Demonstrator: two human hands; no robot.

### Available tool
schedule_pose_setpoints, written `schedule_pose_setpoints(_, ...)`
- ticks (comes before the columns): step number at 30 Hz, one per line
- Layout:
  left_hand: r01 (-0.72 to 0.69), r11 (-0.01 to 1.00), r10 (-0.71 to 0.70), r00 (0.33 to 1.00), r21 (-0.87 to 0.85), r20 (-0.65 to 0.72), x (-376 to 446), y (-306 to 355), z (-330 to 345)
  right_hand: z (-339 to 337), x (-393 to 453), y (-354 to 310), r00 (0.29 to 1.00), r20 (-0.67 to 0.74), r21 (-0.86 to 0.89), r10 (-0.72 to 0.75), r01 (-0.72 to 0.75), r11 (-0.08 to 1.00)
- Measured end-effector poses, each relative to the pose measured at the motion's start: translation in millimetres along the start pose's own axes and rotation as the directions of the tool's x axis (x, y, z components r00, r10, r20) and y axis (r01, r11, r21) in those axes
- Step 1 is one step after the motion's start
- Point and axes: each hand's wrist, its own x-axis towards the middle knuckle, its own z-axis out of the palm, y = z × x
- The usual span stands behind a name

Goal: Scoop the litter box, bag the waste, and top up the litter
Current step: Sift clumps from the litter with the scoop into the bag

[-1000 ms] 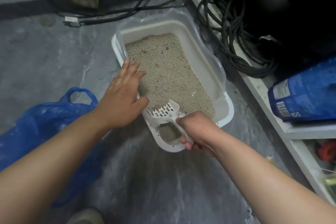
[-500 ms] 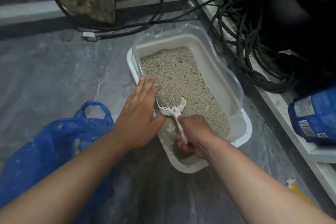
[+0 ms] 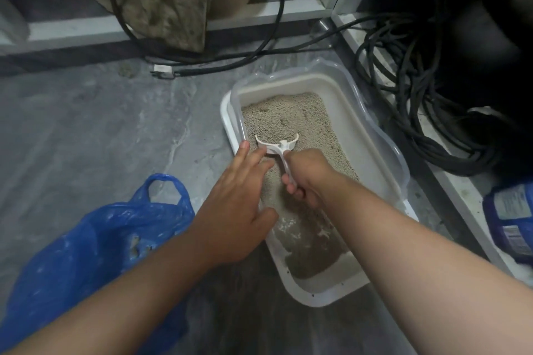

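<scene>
Gray floor is under the litter box [image 3: 372, 135], with the blue bag [image 3: 86, 245] near so I can drop waste in. My left hand [image 3: 233, 210] lies open on the box edge to keep it from sliding. My right hand [image 3: 308, 176] squeezes the scoop [image 3: 278, 148] handle; its head digs into the litter just past my fingers [image 3: 291, 189].

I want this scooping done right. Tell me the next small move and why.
Probably push the scoop forward through the litter toward the far end. The right hand grips its handle with the head dug in mid-box, the left hand steadies the litter box rim, and the far litter looks unsifted.
</scene>
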Motion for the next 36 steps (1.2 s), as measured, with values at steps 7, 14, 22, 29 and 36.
schedule_pose_setpoints(7,-0.022,0.999,0.023,1.0,-0.032,0.022,-1,-1,-3,13,24,-2,0.989,-0.025,-0.093,-0.146,0.143,0.985)
schedule_pose_setpoints(14,-0.029,0.999,0.03,0.999,-0.038,0.028,0,0,-6,2,20,13,0.911,0.083,-0.213,-0.404,0.412,0.886)
schedule_pose_setpoints(22,-0.025,0.999,0.026,0.999,-0.035,0.03,0,0,-7,10,25,20,0.924,0.102,-0.051,-0.369,0.375,0.925)
schedule_pose_setpoints(29,-0.013,0.999,0.015,0.999,-0.044,0.043,0,0,-8,4,24,21,0.897,0.165,-0.092,-0.411,0.429,0.899)
schedule_pose_setpoints(36,0.002,0.999,0.0,0.998,-0.037,0.06,1,1,-6,2,31,22,0.919,0.206,-0.07,-0.336,0.356,0.932)
